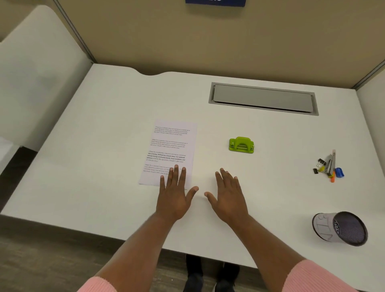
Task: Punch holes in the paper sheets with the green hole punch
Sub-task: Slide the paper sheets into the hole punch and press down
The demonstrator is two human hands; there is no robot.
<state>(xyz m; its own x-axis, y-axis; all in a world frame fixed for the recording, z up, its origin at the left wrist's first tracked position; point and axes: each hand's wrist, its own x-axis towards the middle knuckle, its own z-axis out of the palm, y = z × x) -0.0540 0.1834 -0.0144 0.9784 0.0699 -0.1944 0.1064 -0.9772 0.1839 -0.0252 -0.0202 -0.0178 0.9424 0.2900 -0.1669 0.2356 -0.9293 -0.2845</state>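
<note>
Printed paper sheets flat mid-desk. Left hand flat, fingers spread, over sheets' near right corner. Right hand spread on bare desk. Green hole punch beyond right hand, well apart.

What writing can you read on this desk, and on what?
White printed paper sheet: "Defined by a slower pace, it is centered"; rest too small.
Blue sign on the partition: cut off, unreadable.
Tipped grey mesh cup: marks unclear.
Green hole punch: no text visible.
</note>
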